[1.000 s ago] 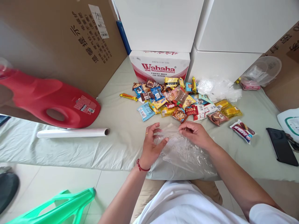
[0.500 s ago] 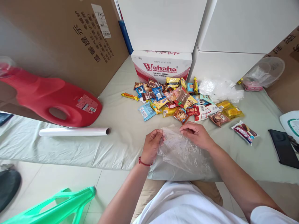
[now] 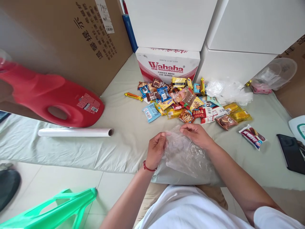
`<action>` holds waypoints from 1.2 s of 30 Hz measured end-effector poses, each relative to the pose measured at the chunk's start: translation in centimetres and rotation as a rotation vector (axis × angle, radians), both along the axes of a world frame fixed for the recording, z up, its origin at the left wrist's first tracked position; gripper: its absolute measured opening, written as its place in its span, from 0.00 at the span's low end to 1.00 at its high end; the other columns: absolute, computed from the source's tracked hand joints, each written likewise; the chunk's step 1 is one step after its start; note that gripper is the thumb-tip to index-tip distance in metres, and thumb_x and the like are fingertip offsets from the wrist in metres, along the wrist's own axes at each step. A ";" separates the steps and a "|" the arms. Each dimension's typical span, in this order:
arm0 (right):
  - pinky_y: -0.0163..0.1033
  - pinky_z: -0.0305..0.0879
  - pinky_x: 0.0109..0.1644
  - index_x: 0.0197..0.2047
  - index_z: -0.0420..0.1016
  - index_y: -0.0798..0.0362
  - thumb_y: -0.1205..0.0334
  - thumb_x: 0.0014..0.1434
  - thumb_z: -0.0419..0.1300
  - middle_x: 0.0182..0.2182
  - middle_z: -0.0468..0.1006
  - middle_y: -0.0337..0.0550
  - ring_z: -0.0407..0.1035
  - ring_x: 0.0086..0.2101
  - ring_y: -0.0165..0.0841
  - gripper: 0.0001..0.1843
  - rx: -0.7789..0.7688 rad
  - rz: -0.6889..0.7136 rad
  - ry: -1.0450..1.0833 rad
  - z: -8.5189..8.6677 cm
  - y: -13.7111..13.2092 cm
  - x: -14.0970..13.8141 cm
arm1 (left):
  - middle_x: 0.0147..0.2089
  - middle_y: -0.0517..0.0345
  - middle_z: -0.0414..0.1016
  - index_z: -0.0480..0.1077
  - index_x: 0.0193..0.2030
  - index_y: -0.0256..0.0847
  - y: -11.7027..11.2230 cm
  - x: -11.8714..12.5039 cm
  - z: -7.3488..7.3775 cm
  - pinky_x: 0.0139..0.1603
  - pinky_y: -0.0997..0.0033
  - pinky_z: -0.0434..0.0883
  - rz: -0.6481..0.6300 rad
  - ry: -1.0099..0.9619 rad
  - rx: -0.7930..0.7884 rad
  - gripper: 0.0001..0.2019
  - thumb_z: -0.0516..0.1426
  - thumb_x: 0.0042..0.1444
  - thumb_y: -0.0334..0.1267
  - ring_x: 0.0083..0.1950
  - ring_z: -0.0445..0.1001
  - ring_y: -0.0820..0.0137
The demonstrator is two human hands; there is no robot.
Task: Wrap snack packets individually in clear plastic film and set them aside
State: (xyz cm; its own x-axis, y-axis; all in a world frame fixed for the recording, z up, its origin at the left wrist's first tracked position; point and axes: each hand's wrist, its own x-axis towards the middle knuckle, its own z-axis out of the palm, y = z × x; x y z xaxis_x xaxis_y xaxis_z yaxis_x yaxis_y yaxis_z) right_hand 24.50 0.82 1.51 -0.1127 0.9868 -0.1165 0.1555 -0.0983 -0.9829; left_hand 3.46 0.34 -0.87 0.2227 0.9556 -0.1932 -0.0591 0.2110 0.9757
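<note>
A clear plastic bag (image 3: 188,156) hangs between my two hands at the front edge of the cloth-covered table. My left hand (image 3: 155,149) pinches its upper left edge between thumb and fingers. On the other side, my right hand (image 3: 195,133) is closed on the bag's upper right edge. The bag looks thin and crumpled, with nothing visible inside. Just beyond it lies a pile of wrapped snacks (image 3: 175,101) in many colours. Apart from the pile, a white and purple snack packet (image 3: 252,136) rests to the right.
A red jug (image 3: 57,95) and a white roll (image 3: 75,132) lie on the left. Behind the snacks stands a Wahaha box (image 3: 168,65), with crumpled clear plastic (image 3: 228,90) beside it. A black phone (image 3: 291,153) is at right. On the floor stands a green stool (image 3: 59,208).
The view has shifted slightly. My right hand has moved a little left, closer to my left hand, along the bag's edge. Both hands still hold the bag.
</note>
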 end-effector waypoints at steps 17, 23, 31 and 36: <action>0.38 0.68 0.36 0.32 0.72 0.49 0.38 0.58 0.66 0.27 0.73 0.36 0.69 0.30 0.32 0.22 -0.002 -0.124 0.142 2.1 0.0 1.9 | 0.67 0.46 0.67 0.84 0.37 0.48 0.9 -7.7 3.3 0.73 0.44 0.61 -0.388 0.001 0.561 0.08 0.62 0.63 0.44 0.76 0.50 0.49; 0.31 0.47 0.16 0.31 0.66 0.47 0.41 0.50 0.72 0.18 0.61 0.27 0.56 0.15 0.25 0.24 -0.194 -0.283 0.237 1.5 -0.7 2.5 | 0.50 0.42 0.70 0.83 0.32 0.42 3.8 -11.3 1.8 0.55 0.56 0.74 -0.513 -0.009 0.357 0.13 0.64 0.59 0.48 0.53 0.69 0.57; 0.29 0.43 0.17 0.31 0.67 0.49 0.50 0.44 0.73 0.17 0.61 0.26 0.56 0.16 0.24 0.21 -0.272 -0.541 0.424 -0.3 -1.2 1.3 | 0.43 0.53 0.71 0.79 0.39 0.42 6.6 -10.8 1.8 0.40 0.70 0.71 -0.196 0.233 0.148 0.12 0.67 0.47 0.40 0.42 0.70 0.68; 0.29 0.47 0.17 0.32 0.65 0.49 0.50 0.45 0.71 0.18 0.63 0.26 0.57 0.17 0.23 0.20 -0.195 -0.703 0.545 -0.9 -1.5 -1.1 | 0.35 0.60 0.71 0.70 0.39 0.42 0.9 -5.9 1.8 0.23 0.78 0.61 0.357 0.067 -0.171 0.16 0.64 0.46 0.46 0.31 0.71 0.72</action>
State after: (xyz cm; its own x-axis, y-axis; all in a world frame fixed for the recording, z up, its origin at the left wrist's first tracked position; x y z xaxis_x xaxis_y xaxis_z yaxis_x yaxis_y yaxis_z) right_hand 23.41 -0.68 0.61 0.4193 0.8170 -0.3959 -0.4845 -0.1674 -0.8586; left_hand -2.39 1.25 0.97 -0.1359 0.9234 -0.3589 -0.0957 0.3484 0.9325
